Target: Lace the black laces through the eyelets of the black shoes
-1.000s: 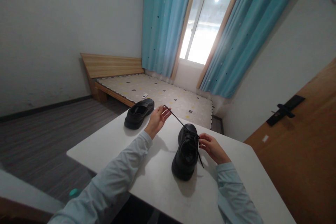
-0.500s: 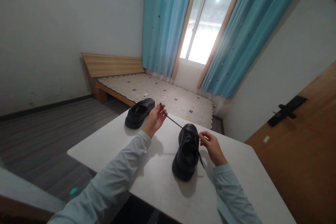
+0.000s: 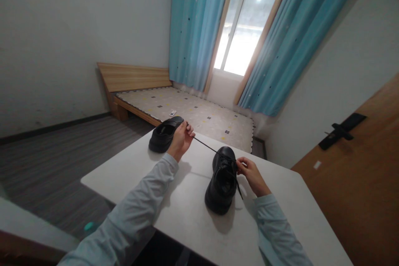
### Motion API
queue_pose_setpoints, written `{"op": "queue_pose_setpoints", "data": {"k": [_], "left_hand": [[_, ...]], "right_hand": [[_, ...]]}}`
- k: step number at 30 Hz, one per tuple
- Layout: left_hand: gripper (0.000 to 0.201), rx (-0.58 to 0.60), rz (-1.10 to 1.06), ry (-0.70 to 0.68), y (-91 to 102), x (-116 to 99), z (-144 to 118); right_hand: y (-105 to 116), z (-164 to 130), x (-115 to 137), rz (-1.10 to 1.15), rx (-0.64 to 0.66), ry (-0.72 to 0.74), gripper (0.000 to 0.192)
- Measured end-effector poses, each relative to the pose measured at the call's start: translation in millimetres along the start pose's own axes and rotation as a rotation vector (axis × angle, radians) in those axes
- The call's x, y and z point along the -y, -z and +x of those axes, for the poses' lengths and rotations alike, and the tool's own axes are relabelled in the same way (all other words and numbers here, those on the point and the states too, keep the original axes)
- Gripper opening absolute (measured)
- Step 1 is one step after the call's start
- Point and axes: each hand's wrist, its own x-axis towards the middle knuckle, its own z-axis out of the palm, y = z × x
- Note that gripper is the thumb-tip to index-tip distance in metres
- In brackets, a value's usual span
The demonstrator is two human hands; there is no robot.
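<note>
Now the left grip (image 3: 181, 140) pinches the taut lace (image 3: 205, 144), likely light, limp and best held near its end, running from the nearer shoe (image 3: 218, 197) on the desk (image 3: 124, 178), while the right grip (image 3: 251, 175) sits at that shoe's side, pinching or not, I can't tell.

Your head camera looks forward and down across the near desk (image 3: 121, 174); your view reaches the farther bed (image 3: 193, 108) and window (image 3: 246, 37).

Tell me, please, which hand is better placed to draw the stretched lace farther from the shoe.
The left hand, I'd judge: it grips the lace, which runs straight out from the shoe. The right hand is at the shoe's opposite side.
</note>
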Motion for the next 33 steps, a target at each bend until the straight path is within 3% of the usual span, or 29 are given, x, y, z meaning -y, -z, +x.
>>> {"op": "queue_pose_setpoints", "data": {"k": [5,9,14,18,26,33], "left_hand": [[0.024,0.038,0.237,-0.019,0.0,11,-2],[0.031,0.158,0.482,-0.011,-0.7,22,-8],[0.033,0.348,0.902,0.008,-4.9,29,-19],[0.032,0.481,1.042,0.075,-5.6,35,-25],[0.012,0.653,1.37,-0.052,-4.5,40,-30],[0.007,0.755,1.459,-0.172,-2.0,45,-32]], "right_hand": [[-1,1,3,-0.056,-0.098,0.091,0.033],[-5,2,6,-0.148,-0.201,0.212,0.027],[-14,-3,10,-0.336,-0.184,0.341,0.023],[-21,-6,11,-0.467,-0.179,0.404,0.023],[-25,-6,5,-0.519,-0.154,0.388,0.027],[-26,-5,3,-0.529,-0.153,0.377,0.029]]}}
